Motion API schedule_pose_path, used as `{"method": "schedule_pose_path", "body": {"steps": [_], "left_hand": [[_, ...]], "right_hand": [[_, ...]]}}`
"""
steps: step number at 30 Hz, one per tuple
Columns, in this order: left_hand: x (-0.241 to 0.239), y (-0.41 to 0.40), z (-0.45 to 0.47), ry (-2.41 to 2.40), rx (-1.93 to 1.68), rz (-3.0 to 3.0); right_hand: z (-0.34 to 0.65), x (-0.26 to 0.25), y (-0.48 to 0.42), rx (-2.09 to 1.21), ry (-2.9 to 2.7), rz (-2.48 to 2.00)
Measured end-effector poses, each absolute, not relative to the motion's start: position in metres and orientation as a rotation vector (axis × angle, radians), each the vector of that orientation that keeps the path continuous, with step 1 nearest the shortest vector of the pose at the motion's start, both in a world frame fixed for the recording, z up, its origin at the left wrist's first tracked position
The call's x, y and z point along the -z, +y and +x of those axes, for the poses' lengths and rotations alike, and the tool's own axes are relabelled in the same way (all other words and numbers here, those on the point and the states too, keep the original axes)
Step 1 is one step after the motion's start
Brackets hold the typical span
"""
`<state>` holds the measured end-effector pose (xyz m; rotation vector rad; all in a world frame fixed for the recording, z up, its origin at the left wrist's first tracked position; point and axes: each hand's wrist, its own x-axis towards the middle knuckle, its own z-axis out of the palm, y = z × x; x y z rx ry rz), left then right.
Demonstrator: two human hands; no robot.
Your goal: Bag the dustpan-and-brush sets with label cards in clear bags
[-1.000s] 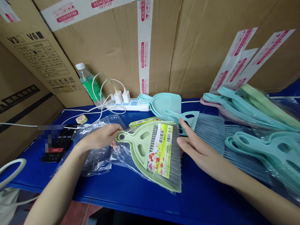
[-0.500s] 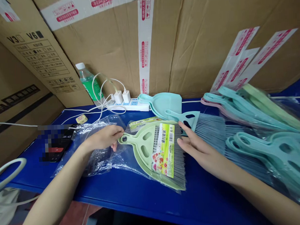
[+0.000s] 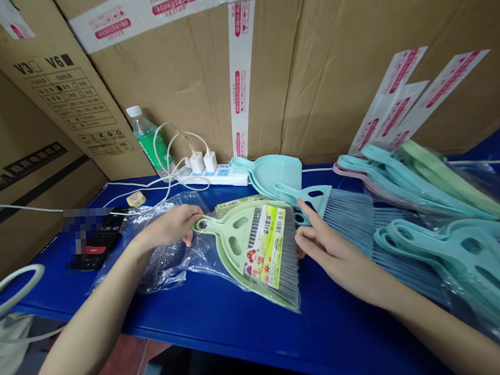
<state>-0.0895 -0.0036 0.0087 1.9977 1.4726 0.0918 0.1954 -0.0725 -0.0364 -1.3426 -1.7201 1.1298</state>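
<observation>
Right now the left hand [image 3: 175,224] pinches the handle end of a pale green plastic dustpan-and-brush set [image 3: 235,229], just below mid-frame over the blue metal-looking tabletop [image 3: 322,322]. The right hand [image 3: 333,250], half open, meets its grey bristle edge; whether it grips, I can't tell.
</observation>
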Motion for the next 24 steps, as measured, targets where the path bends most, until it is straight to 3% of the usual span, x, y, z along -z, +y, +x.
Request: {"method": "schedule_pose_path", "body": {"steps": [14, 24], "left_hand": [[-0.005, 0.003, -0.093, 1.477, -0.17, 2.03], [-0.01, 0.002, -0.096, 1.461, -0.132, 1.975]], "right_hand": [[0.2, 0.048, -0.072, -1.634, -1.375, -1.067], [0.195, 0.034, -0.077, -1.453, -1.428, -1.222]]}}
